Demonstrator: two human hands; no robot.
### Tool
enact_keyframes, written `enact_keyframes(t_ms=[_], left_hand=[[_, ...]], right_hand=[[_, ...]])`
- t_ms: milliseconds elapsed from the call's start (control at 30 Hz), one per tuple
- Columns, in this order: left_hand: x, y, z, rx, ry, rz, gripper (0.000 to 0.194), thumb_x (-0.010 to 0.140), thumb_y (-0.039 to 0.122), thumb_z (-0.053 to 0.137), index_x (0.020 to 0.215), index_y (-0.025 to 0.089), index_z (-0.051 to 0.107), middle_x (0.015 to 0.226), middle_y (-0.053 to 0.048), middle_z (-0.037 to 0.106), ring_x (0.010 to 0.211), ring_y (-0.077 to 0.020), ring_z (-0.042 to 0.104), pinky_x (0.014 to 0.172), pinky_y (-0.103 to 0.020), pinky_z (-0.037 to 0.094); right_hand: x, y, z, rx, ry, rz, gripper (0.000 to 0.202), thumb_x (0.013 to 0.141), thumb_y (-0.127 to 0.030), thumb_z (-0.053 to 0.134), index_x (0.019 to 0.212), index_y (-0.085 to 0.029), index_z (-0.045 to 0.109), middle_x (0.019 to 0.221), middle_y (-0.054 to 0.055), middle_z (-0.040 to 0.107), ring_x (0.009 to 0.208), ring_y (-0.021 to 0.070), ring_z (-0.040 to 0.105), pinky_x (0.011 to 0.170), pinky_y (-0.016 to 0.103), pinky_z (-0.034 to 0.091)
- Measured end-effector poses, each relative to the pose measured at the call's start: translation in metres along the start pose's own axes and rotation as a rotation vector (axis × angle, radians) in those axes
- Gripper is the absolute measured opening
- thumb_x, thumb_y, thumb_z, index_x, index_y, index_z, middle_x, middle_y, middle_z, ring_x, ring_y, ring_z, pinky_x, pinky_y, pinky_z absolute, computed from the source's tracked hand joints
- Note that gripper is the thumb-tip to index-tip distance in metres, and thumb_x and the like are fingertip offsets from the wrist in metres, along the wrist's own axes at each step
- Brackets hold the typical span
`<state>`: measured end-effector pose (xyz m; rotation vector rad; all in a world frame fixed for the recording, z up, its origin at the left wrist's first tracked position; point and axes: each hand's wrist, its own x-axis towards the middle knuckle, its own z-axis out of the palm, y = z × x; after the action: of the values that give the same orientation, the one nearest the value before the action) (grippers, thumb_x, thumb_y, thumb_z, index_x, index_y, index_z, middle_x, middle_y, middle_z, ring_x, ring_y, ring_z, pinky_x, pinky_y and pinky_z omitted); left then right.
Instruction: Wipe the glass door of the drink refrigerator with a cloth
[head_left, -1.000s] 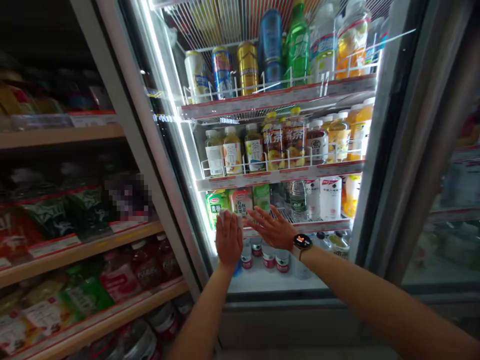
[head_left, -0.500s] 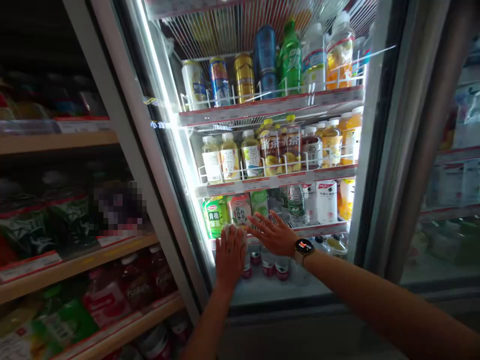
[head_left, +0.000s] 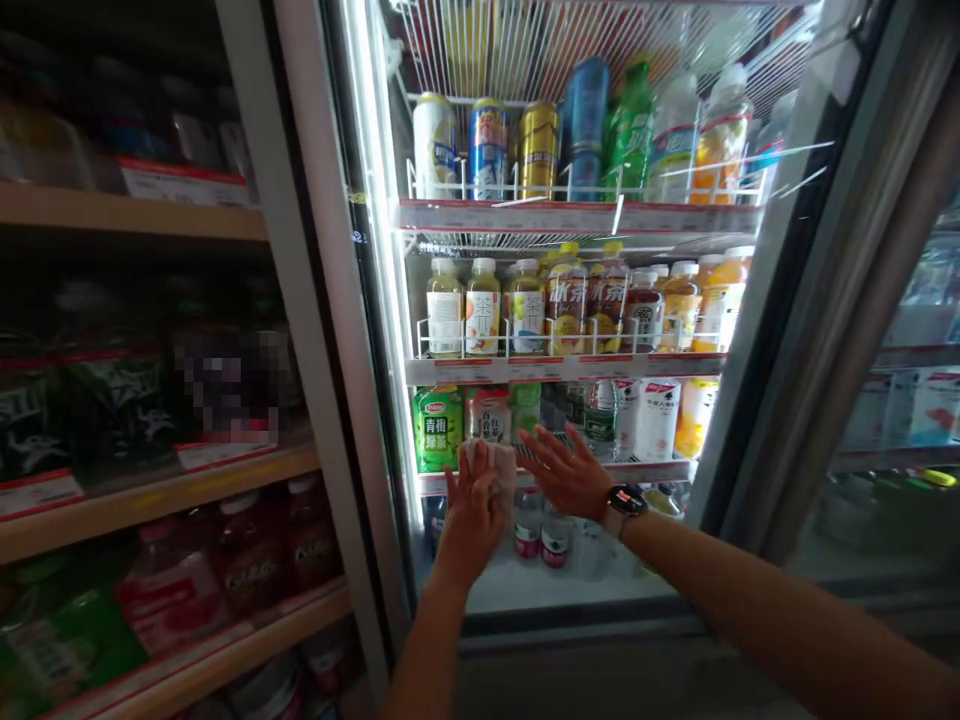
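Observation:
A pale cloth point(head_left: 502, 480) lies under my left hand point(head_left: 474, 515), which presses it against the glass door point(head_left: 487, 590) of a lit drinks cooler. The fingers bend over the cloth, and part of it sticks out to their right. My right hand point(head_left: 566, 475) is spread flat at the same height, fingers apart, apparently resting on the glass with nothing in it. A watch point(head_left: 626, 500) is on the right wrist. Behind the glass near my left hand stand a green tea carton point(head_left: 439, 430) and a pink-labelled carton point(head_left: 489, 415).
Inside the cooler, cans and bottles fill the upper shelf point(head_left: 577, 217), with tea bottles point(head_left: 484, 310) below. A wooden shelf unit point(head_left: 172, 490) with packaged drinks stands at left. The thick metal door frame point(head_left: 847, 330) runs down the right side.
My left hand's fingers have bent more and more of the cloth shows beside them. My right hand stays spread. The view has shifted, so the cooler appears more upright.

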<state>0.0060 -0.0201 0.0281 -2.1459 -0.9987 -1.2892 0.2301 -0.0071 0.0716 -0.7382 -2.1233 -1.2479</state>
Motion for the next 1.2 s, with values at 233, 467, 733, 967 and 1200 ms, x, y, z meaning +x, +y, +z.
enact_keyframes(t_ms=[233,467,733,967,1200], left_hand=[[-0.005,-0.018,0.000,0.196,0.083,-0.026,0.071,0.090,0.026,0.057,0.153,0.026,0.026,0.162,-0.009,0.021,0.151,-0.0298,0.006,0.119,-0.060,0.023],[-0.005,-0.020,-0.009,0.190,0.105,-0.269,0.093,0.084,0.017,0.058,0.157,0.020,0.001,0.163,-0.016,0.003,0.150,-0.0362,0.003,0.117,-0.063,0.024],[-0.033,-0.040,-0.012,0.261,-0.029,-0.219,0.112,0.076,0.053,0.073,0.157,0.017,0.005,0.162,-0.023,0.005,0.149,-0.0424,0.009,0.112,-0.067,0.027],[-0.061,-0.048,-0.018,0.385,-0.169,-0.226,0.126,0.068,0.052,0.081,0.156,0.017,-0.002,0.160,-0.027,0.002,0.147,-0.0446,0.012,0.113,-0.067,0.026],[-0.075,-0.054,-0.012,0.385,-0.183,-0.207,0.135,0.064,0.046,0.086,0.155,0.016,-0.008,0.160,-0.026,0.008,0.148,-0.0424,0.010,0.114,-0.065,0.027]], right_hand=[[0.030,-0.058,-0.022,0.336,0.078,0.206,0.066,0.095,-0.011,0.028,0.158,-0.022,0.010,0.160,0.009,0.029,0.148,0.0198,0.027,0.119,0.046,0.033],[0.073,-0.093,-0.017,0.426,-0.068,0.233,0.067,0.098,-0.024,0.032,0.157,-0.010,0.004,0.161,0.015,0.025,0.150,0.0226,0.020,0.118,0.044,0.035],[0.084,-0.080,0.013,0.118,-0.007,0.116,0.063,0.097,-0.029,0.043,0.155,-0.016,0.023,0.157,0.010,0.035,0.148,0.0217,0.027,0.122,0.042,0.021],[0.025,-0.087,0.041,0.193,-0.017,-0.378,0.050,0.095,-0.019,0.043,0.145,-0.014,0.045,0.154,0.007,0.041,0.143,0.0178,0.036,0.118,0.034,0.030],[0.064,-0.044,0.020,0.237,-0.017,-0.575,0.047,0.097,-0.015,0.040,0.144,-0.016,0.047,0.152,0.002,0.045,0.139,0.0114,0.041,0.115,0.028,0.035]])
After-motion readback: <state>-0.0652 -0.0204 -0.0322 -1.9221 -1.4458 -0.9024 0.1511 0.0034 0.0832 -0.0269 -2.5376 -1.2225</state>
